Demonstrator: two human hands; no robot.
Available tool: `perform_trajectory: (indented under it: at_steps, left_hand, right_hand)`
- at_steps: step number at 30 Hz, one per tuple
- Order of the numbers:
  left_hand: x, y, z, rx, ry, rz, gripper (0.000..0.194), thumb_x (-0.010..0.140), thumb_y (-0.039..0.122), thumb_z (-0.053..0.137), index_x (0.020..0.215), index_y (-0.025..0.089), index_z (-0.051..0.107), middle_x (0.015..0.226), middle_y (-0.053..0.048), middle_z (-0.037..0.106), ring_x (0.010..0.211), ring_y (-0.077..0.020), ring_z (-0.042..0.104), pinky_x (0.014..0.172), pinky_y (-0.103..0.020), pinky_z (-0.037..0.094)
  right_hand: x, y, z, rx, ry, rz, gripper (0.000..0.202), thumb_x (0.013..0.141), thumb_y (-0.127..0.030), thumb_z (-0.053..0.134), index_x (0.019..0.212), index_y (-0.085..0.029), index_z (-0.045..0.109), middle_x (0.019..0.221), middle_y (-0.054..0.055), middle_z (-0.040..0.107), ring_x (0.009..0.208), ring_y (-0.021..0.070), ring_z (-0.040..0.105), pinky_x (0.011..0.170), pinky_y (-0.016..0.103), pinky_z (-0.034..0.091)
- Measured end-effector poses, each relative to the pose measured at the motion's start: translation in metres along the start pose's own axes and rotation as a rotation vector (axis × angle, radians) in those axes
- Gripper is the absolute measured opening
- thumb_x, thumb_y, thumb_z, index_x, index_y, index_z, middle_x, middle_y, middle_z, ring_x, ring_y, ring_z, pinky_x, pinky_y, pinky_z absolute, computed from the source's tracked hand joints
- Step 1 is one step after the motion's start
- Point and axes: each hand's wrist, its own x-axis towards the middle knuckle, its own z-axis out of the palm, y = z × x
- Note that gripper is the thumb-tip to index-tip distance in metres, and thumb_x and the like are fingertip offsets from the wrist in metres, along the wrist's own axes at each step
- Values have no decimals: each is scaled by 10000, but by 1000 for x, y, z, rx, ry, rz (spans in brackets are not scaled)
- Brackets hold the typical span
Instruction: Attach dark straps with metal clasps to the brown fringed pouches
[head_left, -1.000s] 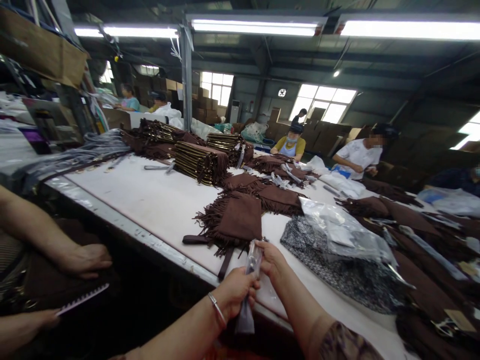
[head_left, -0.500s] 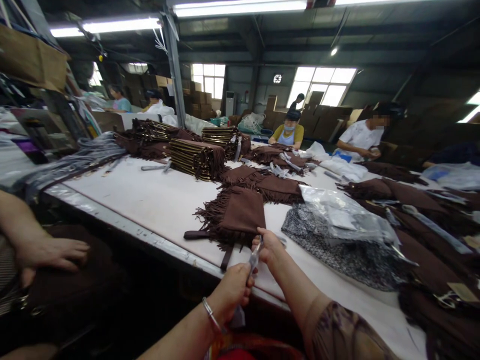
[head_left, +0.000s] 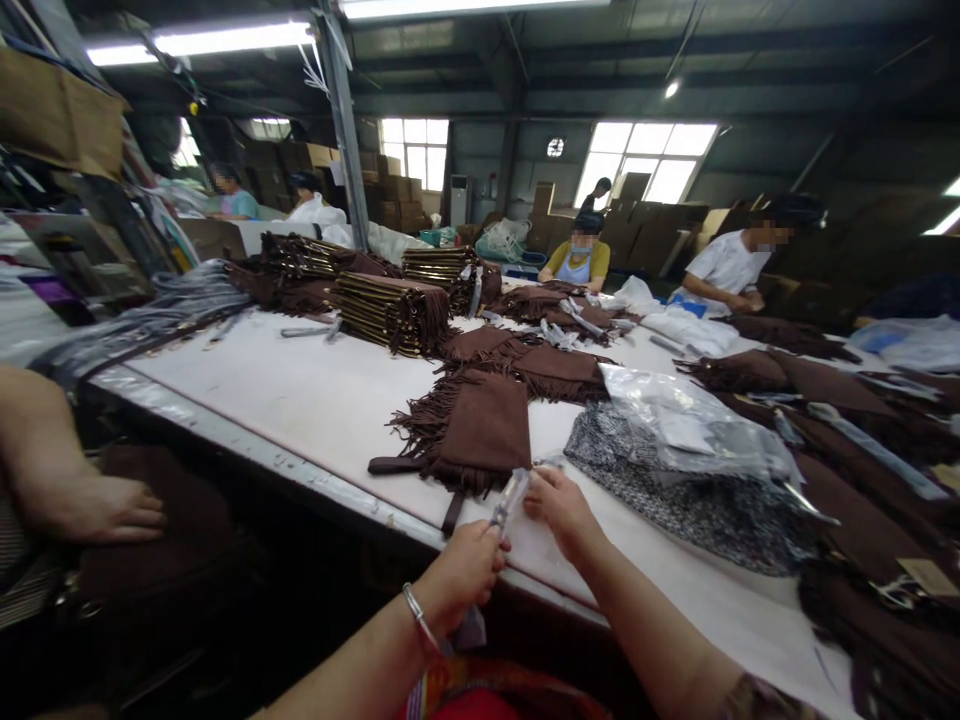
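My left hand, with a metal bangle on its wrist, is closed around a narrow strap wrapped in clear plastic. A loose tail of the wrapping hangs below the fist. Curled fingers of my right hand pinch at the upper end of this wrapping; their exact hold is partly hidden. Just beyond both hands, a dark brown fringed bag lies flat on the white table. Its brown wrist loop sticks out to the left.
Right of my hands, a speckled grey cloth lies under clear plastic bags. Stacked brown bags with gold frames stand farther back. More brown bags cover the right side. At left rests another person's hand; co-workers sit across.
My right hand has shifted right and slightly down, its thumb no longer at the brown bag's corner. My left hand keeps its grip almost in place. The neighbour's hand at left has moved slightly.
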Motion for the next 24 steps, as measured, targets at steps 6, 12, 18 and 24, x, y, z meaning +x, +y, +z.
perform_trajectory:
  at_steps: [6,12,18,24]
  left_hand:
    - [-1,6,-10,-194,-203,-72,321,788,521,511,816,207,449,535,119,266,408,-36,148,417,-185,102]
    - [-3,1,-9,-39,-154,-58,300,852,501,399,844,208,466,540,104,286,411,-58,178,429,-211,126]
    - [-1,-19,-7,520,218,493,290,888,447,438,801,190,538,748,-44,585,693,-167,510,664,-292,351]
    - [2,-13,-1,653,248,449,343,908,385,366,713,182,563,734,-90,634,696,-202,556,662,-316,362]
  right_hand:
    - [-40,2,-24,-852,-337,-902,317,836,-206,547,1117,-288,667,1159,84,605,1049,242,523,919,399,401]
    - [-30,-19,-11,-1139,-509,-1065,249,914,-206,461,889,-253,704,915,70,660,924,218,508,838,372,352]
    - [-27,-29,-4,-1271,-658,-1089,168,864,-144,506,820,-204,657,856,71,640,849,202,477,774,347,333]
    - [-23,-28,-2,-1256,-625,-1084,145,815,-115,513,757,-181,628,803,76,611,806,194,468,745,331,347]
